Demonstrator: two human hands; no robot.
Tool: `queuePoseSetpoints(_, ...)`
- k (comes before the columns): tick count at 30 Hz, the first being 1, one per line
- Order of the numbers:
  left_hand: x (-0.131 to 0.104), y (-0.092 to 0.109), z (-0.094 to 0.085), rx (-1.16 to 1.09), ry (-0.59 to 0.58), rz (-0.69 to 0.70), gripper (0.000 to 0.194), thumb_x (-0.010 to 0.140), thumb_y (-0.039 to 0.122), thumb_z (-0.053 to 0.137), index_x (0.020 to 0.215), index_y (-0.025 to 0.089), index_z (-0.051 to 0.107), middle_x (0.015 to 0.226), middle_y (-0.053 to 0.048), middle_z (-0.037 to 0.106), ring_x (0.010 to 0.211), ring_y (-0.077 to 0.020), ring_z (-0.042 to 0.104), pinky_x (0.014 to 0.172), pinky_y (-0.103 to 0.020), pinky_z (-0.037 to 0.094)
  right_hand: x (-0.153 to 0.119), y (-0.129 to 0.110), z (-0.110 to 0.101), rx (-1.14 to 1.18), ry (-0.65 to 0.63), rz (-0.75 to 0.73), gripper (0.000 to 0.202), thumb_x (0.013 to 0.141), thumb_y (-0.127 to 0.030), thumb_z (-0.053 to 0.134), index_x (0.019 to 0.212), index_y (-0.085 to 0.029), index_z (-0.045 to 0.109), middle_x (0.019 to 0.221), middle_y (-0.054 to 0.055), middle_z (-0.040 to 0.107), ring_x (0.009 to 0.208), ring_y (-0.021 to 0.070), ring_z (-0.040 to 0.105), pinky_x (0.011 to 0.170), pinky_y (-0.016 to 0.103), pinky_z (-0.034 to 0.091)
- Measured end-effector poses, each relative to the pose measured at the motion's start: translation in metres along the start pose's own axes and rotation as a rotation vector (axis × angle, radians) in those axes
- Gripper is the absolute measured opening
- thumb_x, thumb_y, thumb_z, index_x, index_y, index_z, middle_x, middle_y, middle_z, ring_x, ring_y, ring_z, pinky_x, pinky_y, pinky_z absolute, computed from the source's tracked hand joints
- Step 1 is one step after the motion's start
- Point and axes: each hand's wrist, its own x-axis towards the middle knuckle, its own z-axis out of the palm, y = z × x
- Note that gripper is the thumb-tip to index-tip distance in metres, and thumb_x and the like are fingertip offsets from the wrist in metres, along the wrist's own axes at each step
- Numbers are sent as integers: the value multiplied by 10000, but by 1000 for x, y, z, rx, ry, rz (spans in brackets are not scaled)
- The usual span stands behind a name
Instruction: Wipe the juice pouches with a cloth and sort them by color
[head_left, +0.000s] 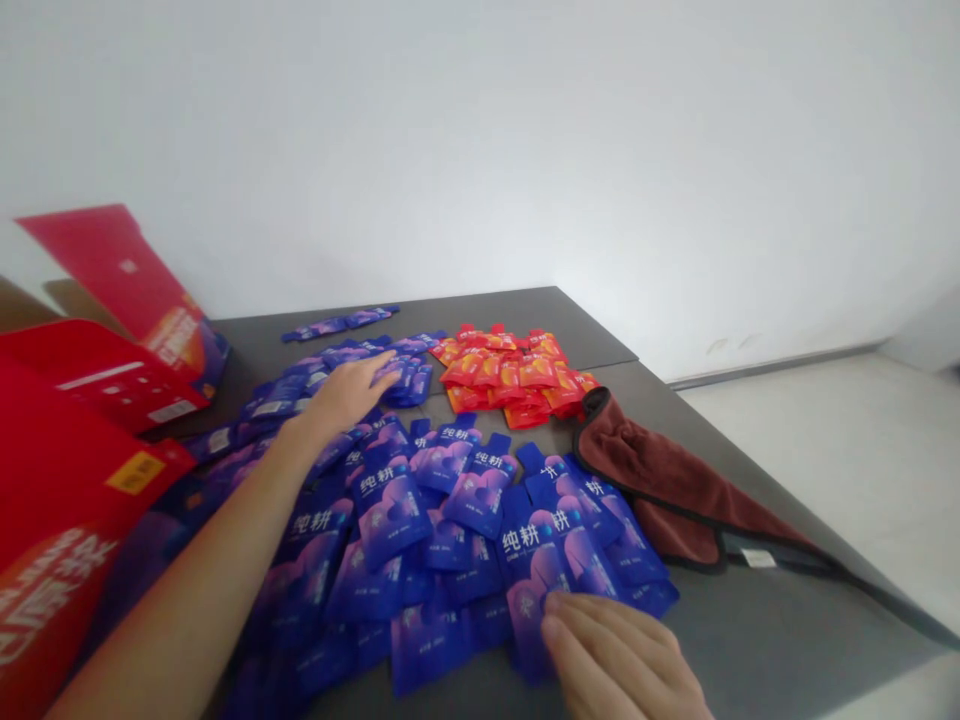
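My left hand (358, 388) reaches across to the far part of a heap of blue-purple spout pouches (390, 505). Its fingers are stretched out and slightly apart over the pouches (409, 378) there, with no pouch visibly lifted. Close to the near table edge, my right hand (619, 655) has its fingers closed at the lower edge of one blue pouch (532, 565). That pouch lies tilted against others in the pile. Beyond the blue heap is a smaller pile of red-orange pouches (510, 372).
Red printed cartons (45, 480) with raised flaps stand at the left. A brown cloth with black edging (667, 470) lies on the right of the dark grey table (787, 630). Blue pouches (341, 324) form a row near the white wall (525, 150).
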Motion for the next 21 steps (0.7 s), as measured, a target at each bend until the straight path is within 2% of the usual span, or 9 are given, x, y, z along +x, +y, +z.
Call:
queuePoseSetpoints(2, -25, 6, -19, -28, 47, -21, 633, 951, 432, 92, 1328, 38, 414, 1341, -74, 503, 1228, -218, 462, 1036, -333, 334, 19, 11, -3, 66, -66, 18, 317, 897, -169, 463, 1194, -203, 567, 975, 38, 715, 905, 151, 679, 766, 249, 588)
queuePoseSetpoints(5, -94, 21, -30, -75, 135, -54, 503, 928, 512, 280, 1242, 233, 559, 1225, 14, 620, 1106, -184, 592, 1000, -317, 424, 49, 29, -2, 123, -278, 44, 252, 915, -283, 486, 1130, -205, 593, 1135, 65, 657, 1061, 164, 615, 842, 271, 547)
queuePoseSetpoints(8, -175, 35, -12, -12, 147, 65, 483, 912, 556, 282, 1181, 317, 604, 1132, 40, 671, 972, -193, 661, 883, -322, 525, 82, 40, 16, 177, -528, 23, 398, 852, -375, 590, 1208, -205, 540, 1231, 81, 595, 1101, 207, 585, 886, 336, 511)
queuePoseSetpoints(10, -213, 40, 6, 16, 91, 14, 490, 908, 556, 280, 1229, 326, 570, 1127, 25, 674, 957, -211, 666, 830, -344, 552, 102, 39, 38, 209, -656, -65, 588, 768, -372, 691, 1277, -171, 477, 1259, 126, 561, 1107, 247, 571, 879, 365, 497)
queuePoseSetpoints(11, -224, 40, 13, 15, 59, -15, 506, 902, 562, 287, 1249, 313, 557, 1137, 7, 670, 971, -224, 661, 826, -358, 554, 111, 36, 52, 223, -710, -126, 660, 728, -367, 729, 1292, -154, 460, 1255, 151, 553, 1110, 268, 564, 863, 368, 495)
queuePoseSetpoints(14, -231, 30, 24, -28, -3, -92, 569, 885, 580, 313, 1291, 245, 527, 1226, -60, 617, 1095, -263, 600, 912, -411, 507, 130, 24, 96, 233, -870, -274, 788, 663, -398, 775, 1320, -131, 431, 1174, 182, 578, 1038, 300, 590, 781, 354, 494)
queuePoseSetpoints(17, -223, 9, 24, -113, -54, -152, 588, 879, 564, 366, 1362, 237, 436, 1328, -62, 536, 1198, -248, 523, 994, -398, 439, 139, 16, 126, 233, -965, -320, 750, 682, -426, 755, 1305, -133, 458, 1102, 160, 616, 963, 282, 620, 747, 324, 478)
queuePoseSetpoints(19, -221, -6, 24, -160, -102, -172, 607, 869, 548, 410, 1386, 231, 394, 1353, -61, 513, 1211, -233, 511, 1013, -372, 417, 138, 13, 129, 230, -950, -322, 650, 725, -374, 731, 1281, -144, 485, 1096, 135, 627, 955, 263, 623, 744, 307, 467)
queuePoseSetpoints(21, -221, -17, 24, -168, -126, -157, 603, 866, 521, 437, 1386, 218, 394, 1370, -65, 495, 1229, -229, 494, 1038, -368, 388, 135, 11, 121, 213, -917, -325, 556, 773, -301, 689, 1270, -145, 493, 1080, 115, 638, 932, 252, 628, 727, 304, 462)
